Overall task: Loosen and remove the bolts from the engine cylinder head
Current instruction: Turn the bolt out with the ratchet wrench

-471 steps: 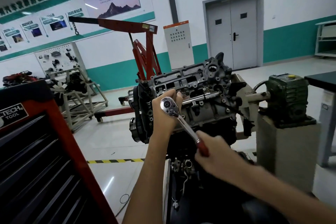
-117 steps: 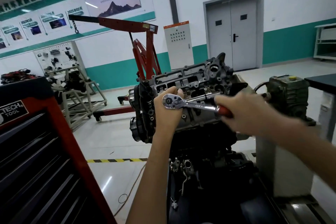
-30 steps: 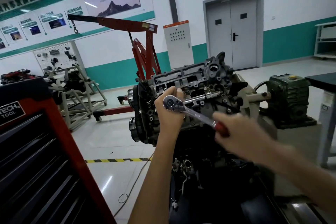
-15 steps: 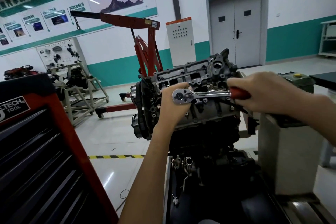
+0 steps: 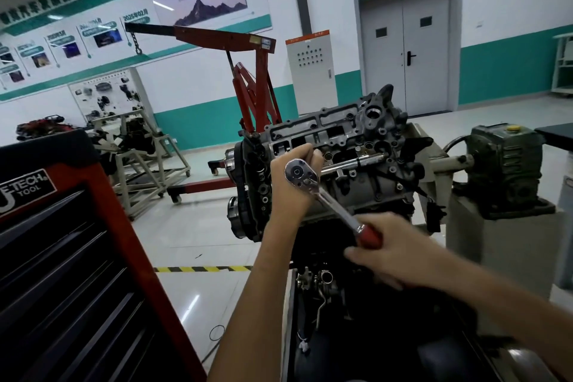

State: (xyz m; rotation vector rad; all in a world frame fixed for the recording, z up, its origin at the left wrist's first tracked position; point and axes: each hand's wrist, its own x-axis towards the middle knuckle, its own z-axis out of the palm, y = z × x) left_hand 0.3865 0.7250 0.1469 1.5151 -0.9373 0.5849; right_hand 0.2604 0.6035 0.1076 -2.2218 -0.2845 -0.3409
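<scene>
Swung down from level, the ratchet [image 5: 328, 198] handle now points low, gripped by the right hand [image 5: 392, 250]. Left hand [image 5: 293, 183] wraps the extension behind its head on the cylinder head [image 5: 356, 149]; the bolt is probably backing out.

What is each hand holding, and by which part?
Right hand grips the ratchet by its red handle; left hand holds it just behind the head.
</scene>
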